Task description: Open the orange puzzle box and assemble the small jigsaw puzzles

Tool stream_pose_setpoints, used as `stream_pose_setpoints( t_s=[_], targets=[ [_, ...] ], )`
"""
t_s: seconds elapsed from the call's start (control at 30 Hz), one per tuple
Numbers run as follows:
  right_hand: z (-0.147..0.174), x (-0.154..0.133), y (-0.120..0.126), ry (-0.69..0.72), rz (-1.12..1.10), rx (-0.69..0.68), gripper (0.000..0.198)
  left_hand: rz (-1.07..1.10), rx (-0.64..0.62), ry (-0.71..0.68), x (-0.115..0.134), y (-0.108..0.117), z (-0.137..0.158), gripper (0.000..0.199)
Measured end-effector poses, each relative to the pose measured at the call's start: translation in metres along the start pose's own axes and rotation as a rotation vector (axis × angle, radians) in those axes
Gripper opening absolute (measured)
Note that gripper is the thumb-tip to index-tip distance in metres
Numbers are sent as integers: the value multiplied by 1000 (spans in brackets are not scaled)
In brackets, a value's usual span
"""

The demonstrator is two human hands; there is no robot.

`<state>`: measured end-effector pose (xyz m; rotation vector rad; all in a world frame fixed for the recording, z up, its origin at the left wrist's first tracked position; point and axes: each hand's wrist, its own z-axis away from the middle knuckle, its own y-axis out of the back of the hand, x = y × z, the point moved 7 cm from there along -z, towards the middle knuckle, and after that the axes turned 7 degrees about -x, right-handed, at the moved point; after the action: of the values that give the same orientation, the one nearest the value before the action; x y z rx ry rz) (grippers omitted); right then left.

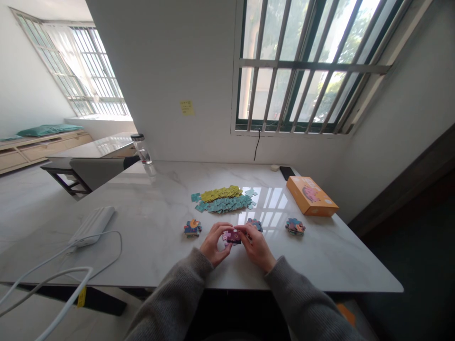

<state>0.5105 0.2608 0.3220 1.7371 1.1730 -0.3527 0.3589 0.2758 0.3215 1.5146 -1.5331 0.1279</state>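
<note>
Puzzle pieces [229,204] dot a table [149,203] below a window [302,94].

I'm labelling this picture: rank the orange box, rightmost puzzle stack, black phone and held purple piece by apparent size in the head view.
1. Orange box
2. Rightmost puzzle stack
Smallest, too alike to rank: black phone and purple piece, the latter partly hidden.
</note>
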Motion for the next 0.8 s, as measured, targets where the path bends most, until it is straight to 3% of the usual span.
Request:
stream_pose_setpoints(
  t_s=[0.2, 0.3, 0.4, 0.6, 0.7, 0.8],
  targets=[
    [2, 8, -2, -76, -63, -8, 16, -200, -16, -147, 14, -1, 0, 32],
    [1, 3, -1, -47, -37, -23, 16, -351, -24, -211, 20, 1, 1, 30],
    [1, -5, 3, 19, 49, 8, 19, -477, -16, -218, 17, 19, 4, 29],
    [4, -10, 7, 93, 140, 106, 22, -570, 62, 18, -31, 97, 23, 26],
    [4, -11, 5, 125, 166, 95, 22, -573, 31, 107, -59, 119, 36, 25],
    [4, -13, 4, 142, 192, 83, 21, -536, 21, 162, -78, 124, 45, 21]
  ],
)
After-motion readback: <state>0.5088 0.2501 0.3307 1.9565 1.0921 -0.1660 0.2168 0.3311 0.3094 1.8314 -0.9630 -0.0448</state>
